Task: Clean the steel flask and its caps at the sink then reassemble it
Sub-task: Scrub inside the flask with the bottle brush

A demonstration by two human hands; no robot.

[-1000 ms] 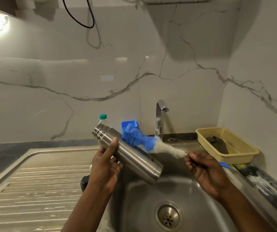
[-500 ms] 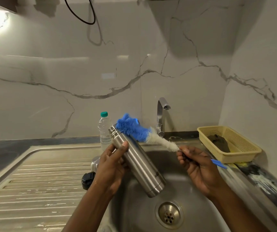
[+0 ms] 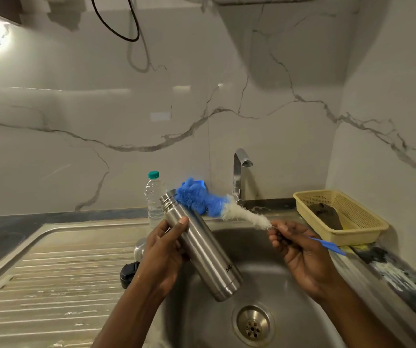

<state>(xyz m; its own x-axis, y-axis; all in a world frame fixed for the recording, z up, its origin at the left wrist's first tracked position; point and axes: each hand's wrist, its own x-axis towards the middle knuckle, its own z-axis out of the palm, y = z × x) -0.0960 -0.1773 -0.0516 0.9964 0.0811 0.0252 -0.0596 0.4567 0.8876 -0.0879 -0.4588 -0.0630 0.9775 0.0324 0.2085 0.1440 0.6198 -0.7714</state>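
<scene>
My left hand (image 3: 163,254) grips the steel flask (image 3: 201,247) around its upper body, held over the sink basin (image 3: 264,277). The flask tilts with its open mouth up and to the left, its base low and right. My right hand (image 3: 299,252) holds a bottle brush (image 3: 212,203) by its blue handle. The brush's blue and white bristles sit beside the flask's mouth, outside it. A black cap (image 3: 127,273) and a steel cap (image 3: 140,248) lie on the drainboard behind my left hand, partly hidden.
A tap (image 3: 239,172) rises behind the basin. A clear plastic bottle (image 3: 154,197) with a green lid stands left of it. A yellow basket (image 3: 345,217) holding a dark scrubber sits on the right counter. The ribbed drainboard (image 3: 51,285) spreads left; the drain (image 3: 253,325) lies below.
The flask has swung more upright and shifted slightly right. The brush head has risen from behind the flask's body to beside its mouth.
</scene>
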